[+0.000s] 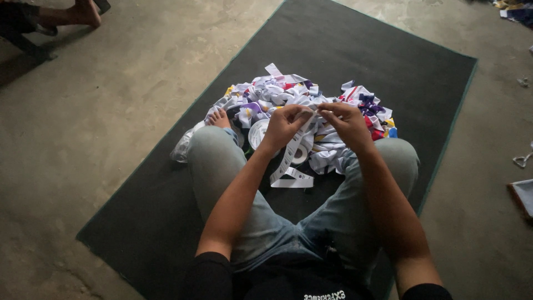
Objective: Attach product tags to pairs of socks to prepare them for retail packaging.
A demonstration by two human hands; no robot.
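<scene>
The left hand [284, 126] and right hand [348, 125] pinch one white ribbon [290, 158] between closed fingers. The ribbon hangs below the fingers, over the ribbon pile [288, 94] on the dark mat [388, 61].

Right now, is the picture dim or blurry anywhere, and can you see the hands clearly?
In the head view the light is dim and flat, with soft shadow in the top left corner. The left hand and right hand are fairly sharp, pinching a white ribbon strip. The ribbon pile looks soft, and the dark mat shows no glare.
</scene>
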